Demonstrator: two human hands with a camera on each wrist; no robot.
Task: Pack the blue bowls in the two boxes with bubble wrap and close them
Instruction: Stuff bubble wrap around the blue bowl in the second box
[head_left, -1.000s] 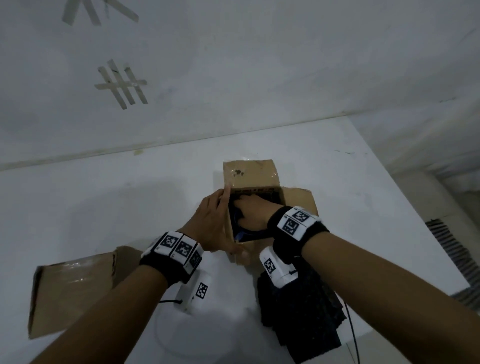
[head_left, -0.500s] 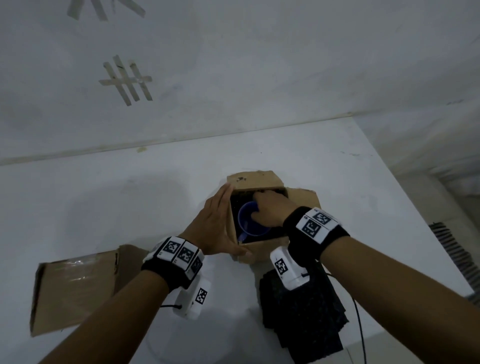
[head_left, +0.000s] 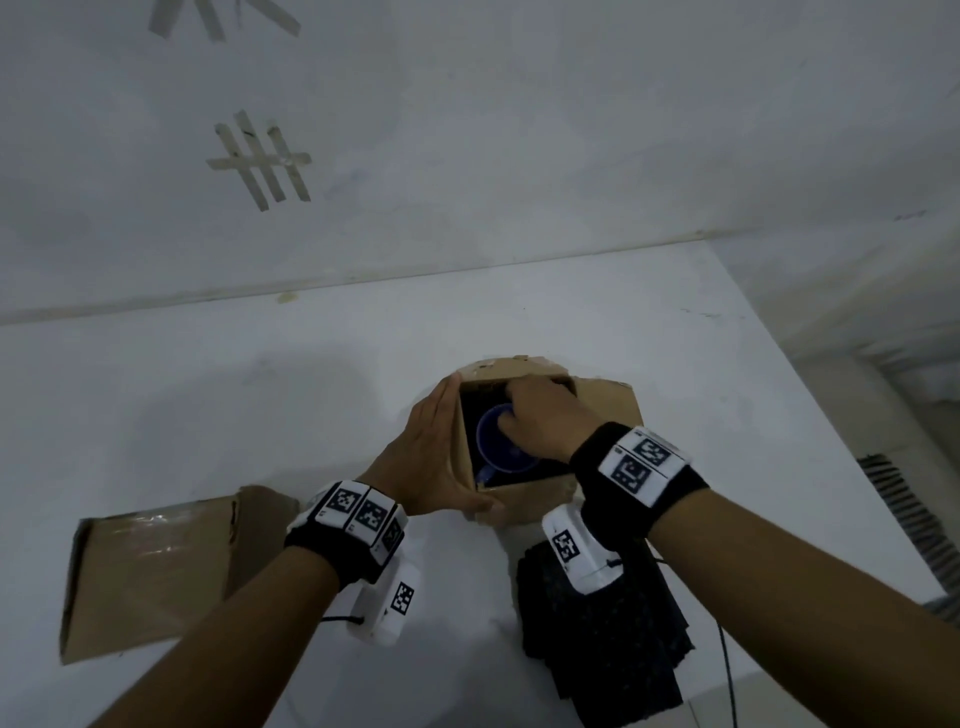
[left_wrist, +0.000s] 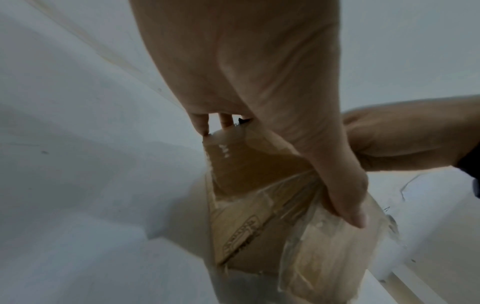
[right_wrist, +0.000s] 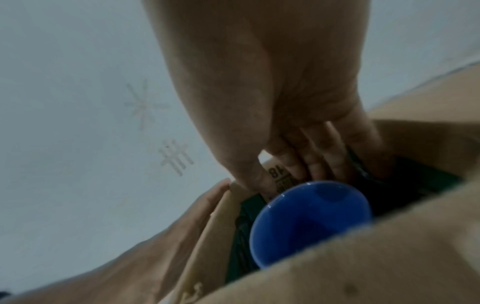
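Observation:
An open cardboard box (head_left: 524, 501) stands mid-table, lined with dark wrap (right_wrist: 405, 185). A blue bowl (head_left: 496, 447) lies inside it, shown close up in the right wrist view (right_wrist: 311, 222). My left hand (head_left: 436, 452) lies flat against the box's left wall with straight fingers, its thumb along the near corner (left_wrist: 345, 205). My right hand (head_left: 540, 421) reaches into the box at the bowl's far right rim. Its fingers (right_wrist: 309, 162) point down between the rim and the far wall, with the tips hidden. A second box (head_left: 145, 571) lies at the near left.
A stack of black bubble wrap sheets (head_left: 608, 639) lies at the near table edge, under my right wrist. The white table (head_left: 208, 405) meets a wall at the back. Its right edge (head_left: 810, 415) drops off to the floor.
My right hand has drawn back from over the bowl toward its far right rim, so the blue bowl now shows. My left hand has stayed on the box's left wall.

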